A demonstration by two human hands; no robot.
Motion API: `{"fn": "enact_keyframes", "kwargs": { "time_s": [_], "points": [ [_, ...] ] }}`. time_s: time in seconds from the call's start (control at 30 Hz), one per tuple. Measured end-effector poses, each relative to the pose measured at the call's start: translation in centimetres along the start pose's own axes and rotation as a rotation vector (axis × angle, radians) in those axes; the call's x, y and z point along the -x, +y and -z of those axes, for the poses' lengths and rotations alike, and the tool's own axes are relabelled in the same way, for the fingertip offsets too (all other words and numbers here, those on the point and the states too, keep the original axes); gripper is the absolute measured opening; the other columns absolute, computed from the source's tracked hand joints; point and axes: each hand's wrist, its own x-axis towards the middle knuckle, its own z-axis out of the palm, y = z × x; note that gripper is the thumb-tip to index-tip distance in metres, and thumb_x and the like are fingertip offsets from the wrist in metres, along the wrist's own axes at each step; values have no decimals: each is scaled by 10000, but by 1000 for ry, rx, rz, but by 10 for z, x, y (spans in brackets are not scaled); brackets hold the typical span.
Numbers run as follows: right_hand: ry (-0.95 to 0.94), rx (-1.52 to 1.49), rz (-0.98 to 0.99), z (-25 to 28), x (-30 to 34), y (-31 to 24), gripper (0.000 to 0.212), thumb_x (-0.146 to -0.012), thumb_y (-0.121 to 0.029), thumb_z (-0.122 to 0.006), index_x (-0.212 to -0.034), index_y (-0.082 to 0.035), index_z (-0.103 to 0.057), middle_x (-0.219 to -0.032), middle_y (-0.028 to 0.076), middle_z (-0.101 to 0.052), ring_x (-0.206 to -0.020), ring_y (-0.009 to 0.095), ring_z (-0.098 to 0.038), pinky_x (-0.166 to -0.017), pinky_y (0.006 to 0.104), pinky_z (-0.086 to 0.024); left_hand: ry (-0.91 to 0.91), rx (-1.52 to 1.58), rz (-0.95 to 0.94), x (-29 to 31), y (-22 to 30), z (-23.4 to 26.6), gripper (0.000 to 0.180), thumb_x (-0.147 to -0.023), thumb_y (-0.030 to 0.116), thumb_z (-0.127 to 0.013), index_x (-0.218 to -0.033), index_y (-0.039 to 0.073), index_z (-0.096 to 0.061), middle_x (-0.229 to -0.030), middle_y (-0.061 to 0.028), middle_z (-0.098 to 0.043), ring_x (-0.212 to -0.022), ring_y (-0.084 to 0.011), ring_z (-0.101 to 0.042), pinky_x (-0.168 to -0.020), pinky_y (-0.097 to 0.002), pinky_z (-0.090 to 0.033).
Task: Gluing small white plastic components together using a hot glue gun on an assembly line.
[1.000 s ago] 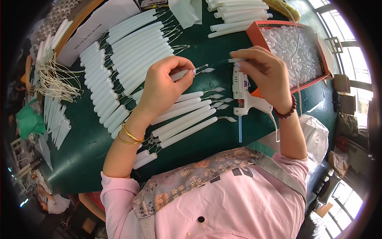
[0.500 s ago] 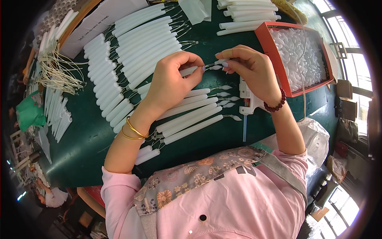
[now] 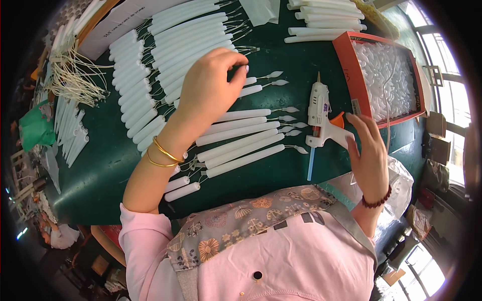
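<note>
My left hand hovers over the rows of white stick candles, thumb and forefinger curled together; whatever lies between them is hidden. Just beyond its fingertips, two candle ends carry clear flame-shaped tips. More flame-tipped candles lie side by side in front of that hand. On the right, my right hand is open, fingers stretched and thumb apart, beside the handle of a white hot glue gun. The gun has an orange trigger and a bluish glue stick at its rear.
A red box full of clear flame tips stands at the right. White tubes lie at the back. Rows of wired candles and a bundle of pale wires occupy the left of the green table.
My right hand has come away from the small tip it was pinching, moved down and right, and opened beside the glue gun. My left hand has shifted slightly; a candle no longer shows in its fingers.
</note>
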Motion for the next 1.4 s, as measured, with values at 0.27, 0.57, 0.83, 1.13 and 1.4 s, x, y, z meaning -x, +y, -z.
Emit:
{"fn": "enact_keyframes", "kwargs": {
  "time_s": [0.27, 0.57, 0.83, 1.13, 1.4],
  "points": [
    [-52, 136, -190, -38, 10, 21, 801, -755, 110, -676, -1495, -136, -493, -1294, 208, -626, -1152, 419, -645, -980, 476, -538, 30, -482, -40, -14, -12, -12, 171, -863, 119, -808, -998, 35, -746, -1014, -97, -668, -946, -302, -692, -791, -403, -593],
    [-192, 254, -104, -30, -15, 10, 694, -716, 48, -755, -1366, -126, -581, -1252, 159, -617, -1101, 419, -663, -921, 469, -567, 24, -461, -136, -10, -16, -8, 132, -882, 100, -785, -954, 18, -711, -987, -101, -668, -959, -298, -677, -805, -398, -583],
    [141, 30, 195, -47, -32, -1, 561, -653, 82, -696, -1192, -64, -648, -1281, 136, -594, -902, 339, -697, -734, 409, -591, 29, 75, -51, -1, 11, -3, 111, -915, 59, -726, -998, 11, -671, -938, -114, -725, -816, -260, -731, -736, -364, -600],
    [141, 7, 310, -61, -41, -14, 455, -600, 66, -765, -1030, -73, -717, -1056, 91, -616, -872, 270, -680, -714, 351, -577, 54, 175, 21, 0, 9, -9, 79, -909, -4, -740, -982, -3, -708, -880, -64, -739, -804, -137, -716, -742, -268, -592],
    [93, -52, 278, -65, -39, -12, 436, -609, 65, -767, -1018, -75, -711, -1029, 93, -601, -856, 274, -660, -708, 356, -572, 83, 175, 10, 1, 9, -8, 76, -898, -4, -748, -966, -1, -715, -882, -58, -738, -800, -135, -711, -739, -266, -594]
  ]
}}
